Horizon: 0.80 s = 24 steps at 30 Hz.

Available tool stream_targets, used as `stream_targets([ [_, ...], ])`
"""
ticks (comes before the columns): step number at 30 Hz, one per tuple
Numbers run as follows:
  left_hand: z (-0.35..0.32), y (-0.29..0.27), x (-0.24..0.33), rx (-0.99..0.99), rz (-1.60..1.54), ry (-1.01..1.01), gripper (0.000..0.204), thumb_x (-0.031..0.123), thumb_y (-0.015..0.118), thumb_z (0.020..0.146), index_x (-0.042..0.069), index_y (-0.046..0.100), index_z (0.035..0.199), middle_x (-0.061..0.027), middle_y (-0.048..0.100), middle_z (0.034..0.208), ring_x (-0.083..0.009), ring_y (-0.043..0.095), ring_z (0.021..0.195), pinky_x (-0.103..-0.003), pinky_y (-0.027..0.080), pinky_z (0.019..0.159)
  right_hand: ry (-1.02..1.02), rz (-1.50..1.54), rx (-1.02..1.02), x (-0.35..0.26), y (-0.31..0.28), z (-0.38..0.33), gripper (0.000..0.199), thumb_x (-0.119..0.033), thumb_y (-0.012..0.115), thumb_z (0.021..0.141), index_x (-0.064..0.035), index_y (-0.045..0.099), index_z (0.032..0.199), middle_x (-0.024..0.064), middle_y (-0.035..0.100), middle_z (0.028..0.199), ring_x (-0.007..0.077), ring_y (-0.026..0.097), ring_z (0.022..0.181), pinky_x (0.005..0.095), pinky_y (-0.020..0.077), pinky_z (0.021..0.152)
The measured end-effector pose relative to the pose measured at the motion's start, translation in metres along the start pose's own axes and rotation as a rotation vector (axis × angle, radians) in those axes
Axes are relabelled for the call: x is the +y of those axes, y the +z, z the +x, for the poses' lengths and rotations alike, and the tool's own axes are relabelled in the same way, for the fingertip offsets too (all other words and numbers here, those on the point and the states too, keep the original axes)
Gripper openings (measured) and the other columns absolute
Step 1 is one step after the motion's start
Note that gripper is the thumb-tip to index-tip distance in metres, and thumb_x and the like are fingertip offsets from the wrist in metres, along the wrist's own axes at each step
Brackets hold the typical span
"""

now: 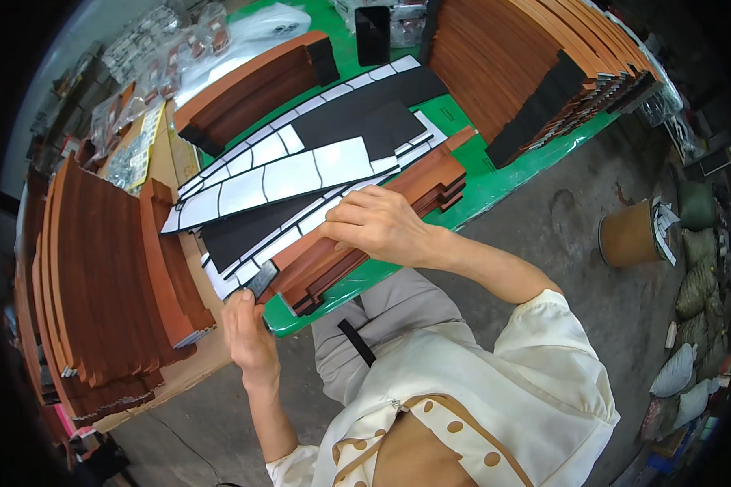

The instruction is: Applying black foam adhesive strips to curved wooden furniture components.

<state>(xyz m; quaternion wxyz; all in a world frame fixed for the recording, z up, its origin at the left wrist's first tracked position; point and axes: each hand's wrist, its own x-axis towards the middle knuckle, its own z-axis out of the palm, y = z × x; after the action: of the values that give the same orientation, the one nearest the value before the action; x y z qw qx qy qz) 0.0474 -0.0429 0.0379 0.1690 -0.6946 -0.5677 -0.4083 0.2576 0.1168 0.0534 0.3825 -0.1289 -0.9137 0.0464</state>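
Observation:
A long reddish-brown wood-look moulding (321,264) with stepped ends lies along the near edge of the green-covered table. My right hand (378,223) rests over its middle with the fingers curled together; what is between them is hidden. At the moulding's left end, my left hand (250,329) has thumb and fingers closed beside a small dark grey, shiny piece (261,278). Whether the fingers grip that piece is unclear. Just beyond both hands lie overlapping black strips (365,130) and strips with white, black-lined faces (272,183).
Stacked brown panels (97,268) stand at left, and another stack (503,65) stands at the far right. A curved brown panel (256,85) and a phone (373,36) sit at the back of the green table (528,154). A brown bin (628,234) stands on the floor.

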Motion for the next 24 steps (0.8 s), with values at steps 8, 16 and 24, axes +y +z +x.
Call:
stream_targets([
  [8,-0.004,0.015,-0.007,-0.13,-0.056,-0.195,0.037,-0.004,0.054,0.09,0.0,0.047,0.126,-0.0156,0.062,0.101,-0.0221,0.063,0.09,-0.03,0.051,0.076,0.105,0.108,-0.075,0.019,0.018,-0.02,0.027,-0.014,0.071,0.066,-0.0097,0.061,0.091,0.0002,0.057,0.081,0.0175,0.057,0.079,0.0309,0.045,0.069],
  [16,0.031,0.006,0.007,-0.178,-0.379,-0.633,0.029,0.005,0.058,0.088,-0.001,0.056,0.117,-0.0131,0.06,0.112,-0.0224,0.056,0.104,-0.032,0.041,0.089,0.151,0.207,-0.088,0.024,0.001,-0.009,0.044,-0.011,0.074,0.067,-0.0018,0.06,0.108,0.0106,0.062,0.1,0.0285,0.057,0.097,0.0385,0.0466,0.086],
  [24,0.038,0.003,0.008,-0.068,-0.74,-0.835,0.024,0.006,0.057,0.088,0.0,0.058,0.111,-0.0098,0.055,0.119,-0.0179,0.05,0.108,-0.031,0.038,0.092,0.122,0.28,0.123,0.017,0.01,0.015,0.035,-0.01,0.072,0.069,-0.0069,0.063,0.102,0.0056,0.061,0.101,0.0253,0.056,0.096,0.0395,0.0459,0.085],
])
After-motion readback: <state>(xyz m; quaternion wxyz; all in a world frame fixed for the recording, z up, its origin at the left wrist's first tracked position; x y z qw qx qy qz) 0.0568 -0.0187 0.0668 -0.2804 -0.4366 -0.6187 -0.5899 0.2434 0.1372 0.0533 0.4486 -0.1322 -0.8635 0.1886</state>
